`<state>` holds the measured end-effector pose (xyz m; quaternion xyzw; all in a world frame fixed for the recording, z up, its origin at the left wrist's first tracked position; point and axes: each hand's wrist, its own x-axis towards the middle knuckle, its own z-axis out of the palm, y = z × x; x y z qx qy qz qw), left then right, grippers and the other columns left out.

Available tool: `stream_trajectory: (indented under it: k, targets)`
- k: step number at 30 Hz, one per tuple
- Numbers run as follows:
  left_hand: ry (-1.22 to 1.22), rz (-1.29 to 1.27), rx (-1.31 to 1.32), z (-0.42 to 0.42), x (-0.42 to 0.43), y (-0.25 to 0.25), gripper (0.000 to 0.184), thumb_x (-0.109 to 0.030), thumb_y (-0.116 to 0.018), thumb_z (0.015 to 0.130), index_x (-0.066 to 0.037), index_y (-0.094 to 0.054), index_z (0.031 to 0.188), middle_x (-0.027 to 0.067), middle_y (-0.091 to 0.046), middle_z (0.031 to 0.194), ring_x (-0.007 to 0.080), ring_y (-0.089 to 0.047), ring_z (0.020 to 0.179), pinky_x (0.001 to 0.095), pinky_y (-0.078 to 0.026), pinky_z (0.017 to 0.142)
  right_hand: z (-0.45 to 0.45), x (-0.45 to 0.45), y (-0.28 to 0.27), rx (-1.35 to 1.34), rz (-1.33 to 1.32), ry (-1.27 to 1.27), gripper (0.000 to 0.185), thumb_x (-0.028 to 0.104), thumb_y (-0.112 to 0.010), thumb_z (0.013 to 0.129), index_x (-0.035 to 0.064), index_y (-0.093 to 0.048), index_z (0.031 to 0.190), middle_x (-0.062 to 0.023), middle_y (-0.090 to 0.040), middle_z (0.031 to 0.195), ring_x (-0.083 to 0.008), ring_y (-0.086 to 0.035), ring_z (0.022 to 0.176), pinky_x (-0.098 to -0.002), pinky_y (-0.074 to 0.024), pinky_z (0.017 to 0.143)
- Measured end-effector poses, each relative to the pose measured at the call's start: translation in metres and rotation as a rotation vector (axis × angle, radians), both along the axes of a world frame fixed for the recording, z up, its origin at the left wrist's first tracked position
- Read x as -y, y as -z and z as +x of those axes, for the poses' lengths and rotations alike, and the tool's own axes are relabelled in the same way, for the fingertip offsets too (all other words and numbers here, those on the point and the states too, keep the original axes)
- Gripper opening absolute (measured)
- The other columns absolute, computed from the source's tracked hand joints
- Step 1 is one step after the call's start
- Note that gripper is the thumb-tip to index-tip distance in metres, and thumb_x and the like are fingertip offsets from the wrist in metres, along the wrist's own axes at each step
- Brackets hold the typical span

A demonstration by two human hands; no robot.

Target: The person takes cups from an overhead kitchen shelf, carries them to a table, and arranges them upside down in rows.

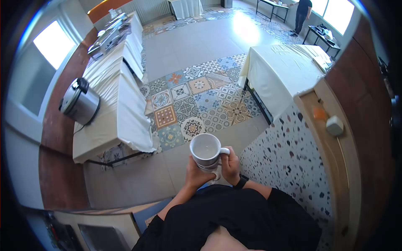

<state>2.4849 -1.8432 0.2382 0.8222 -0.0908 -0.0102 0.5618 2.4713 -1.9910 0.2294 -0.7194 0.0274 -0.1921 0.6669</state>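
Observation:
In front of my chest I hold a white mug (205, 147), its mouth facing up toward me. Directly beneath it shows part of another white cup (208, 167), apparently stacked under the first. My left hand (197, 173) wraps the left side and underside of the stack, thumb across the front. At the right, my right hand (230, 166) has its fingers closed at the mug's handle; a dark watch band is on that wrist. The mug's inside looks pale, and I cannot tell whether there is liquid in it. My hands hide most of the lower cup.
At left, a cloth-covered table (102, 125) carries a large steel cooker (81, 102). A second covered table (280, 67) stands ahead right. Close on my right is a speckled terrazzo counter (289, 163) with a wooden ledge (349, 167). A person (302, 16) stands far back right.

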Motion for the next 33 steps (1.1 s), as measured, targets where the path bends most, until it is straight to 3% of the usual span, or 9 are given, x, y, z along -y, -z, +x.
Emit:
stream_trajectory:
  k: [2, 7, 9, 13, 16, 22, 25, 32, 33]
  targets:
    - [-0.024, -0.055, -0.039, 0.049, 0.006, -0.003, 0.088, -0.015, -0.085, 0.046, -0.003, -0.041, 0.12, 0.015, -0.062, 0.106, 0.029, -0.064, 0.1, 0.0384, -0.051, 0.085, 0.051, 0.001, -0.002, 0.009, -0.02, -0.007, 0.015, 0.016, -0.049, 0.096, 0.0036, -0.057, 0.098, -0.014, -0.059, 0.082, -0.0301, -0.057, 0.074, -0.0379, -0.045, 0.067]
    - [0.03, -0.006, -0.022, 0.187, 0.017, 0.019, 0.092, -0.016, -0.086, 0.045, -0.005, -0.043, 0.125, 0.0129, -0.061, 0.112, 0.0276, -0.063, 0.103, 0.0386, -0.051, 0.086, 0.181, 0.012, 0.003, 0.011, -0.064, 0.037, 0.013, 0.014, -0.05, 0.094, 0.0043, -0.058, 0.096, -0.0124, -0.06, 0.082, -0.0298, -0.053, 0.076, -0.0372, -0.0431, 0.069]
    - [0.135, 0.052, 0.01, 0.251, 0.028, 0.022, 0.092, -0.016, -0.086, 0.045, -0.004, -0.042, 0.125, 0.0135, -0.061, 0.112, 0.0281, -0.062, 0.104, 0.0388, -0.051, 0.087, 0.231, 0.023, 0.001, -0.012, -0.018, 0.089, 0.012, 0.013, -0.05, 0.095, 0.0045, -0.058, 0.096, -0.0128, -0.059, 0.081, -0.03, -0.054, 0.076, -0.0372, -0.043, 0.069]
    - [0.312, -0.098, 0.034, 0.374, 0.058, 0.019, 0.09, -0.016, -0.085, 0.047, -0.003, -0.04, 0.124, 0.0153, -0.06, 0.111, 0.0301, -0.062, 0.103, 0.0383, -0.05, 0.086, 0.332, 0.044, -0.002, -0.025, 0.003, 0.228, 0.012, 0.013, -0.05, 0.095, 0.0047, -0.058, 0.096, -0.0125, -0.06, 0.081, -0.0294, -0.054, 0.075, -0.037, -0.0428, 0.07]
    - [0.464, 0.018, 0.024, 0.462, 0.087, 0.005, 0.09, -0.016, -0.085, 0.048, -0.003, -0.04, 0.124, 0.0153, -0.06, 0.111, 0.0299, -0.062, 0.102, 0.0372, -0.05, 0.086, 0.401, 0.071, -0.006, -0.022, -0.041, 0.355, 0.011, 0.012, -0.05, 0.096, 0.0041, -0.057, 0.096, -0.0113, -0.06, 0.08, -0.0279, -0.055, 0.075, -0.0362, -0.0426, 0.069]
    - [0.732, 0.102, 0.063, 0.597, 0.181, -0.009, 0.091, -0.018, -0.087, 0.046, -0.002, -0.041, 0.122, 0.0172, -0.062, 0.107, 0.0336, -0.063, 0.099, 0.0398, -0.05, 0.084, 0.495, 0.137, -0.008, -0.083, 0.071, 0.602, 0.01, 0.012, -0.049, 0.096, 0.0044, -0.056, 0.097, -0.0114, -0.059, 0.077, -0.027, -0.054, 0.073, -0.0352, -0.042, 0.067]
    - [0.87, 0.1, 0.16, 0.658, 0.24, 0.006, 0.092, -0.018, -0.087, 0.045, -0.002, -0.04, 0.123, 0.017, -0.063, 0.106, 0.0347, -0.064, 0.096, 0.0403, -0.051, 0.082, 0.537, 0.18, -0.001, -0.091, -0.017, 0.731, 0.009, 0.011, -0.049, 0.095, 0.0038, -0.055, 0.098, -0.0118, -0.058, 0.075, -0.0279, -0.054, 0.071, -0.0367, -0.0424, 0.066]
    - [1.001, 0.143, -0.003, 0.782, 0.384, 0.006, 0.093, -0.016, -0.086, 0.046, 0.0, -0.038, 0.125, 0.0184, -0.061, 0.108, 0.034, -0.062, 0.1, 0.0401, -0.051, 0.084, 0.657, 0.307, 0.008, -0.11, -0.007, 0.905, 0.01, 0.012, -0.049, 0.095, 0.0036, -0.054, 0.098, -0.0125, -0.058, 0.074, -0.0308, -0.055, 0.072, -0.0392, -0.0426, 0.065]
    - [1.031, 0.126, 0.029, 0.806, 0.405, 0.005, 0.093, -0.016, -0.086, 0.047, 0.0, -0.038, 0.125, 0.0185, -0.06, 0.109, 0.0341, -0.062, 0.1, 0.0401, -0.05, 0.085, 0.679, 0.329, 0.005, -0.07, -0.04, 0.91, 0.011, 0.013, -0.048, 0.096, 0.0038, -0.054, 0.098, -0.0084, -0.057, 0.071, -0.0219, -0.052, 0.064, -0.0339, -0.0406, 0.058]
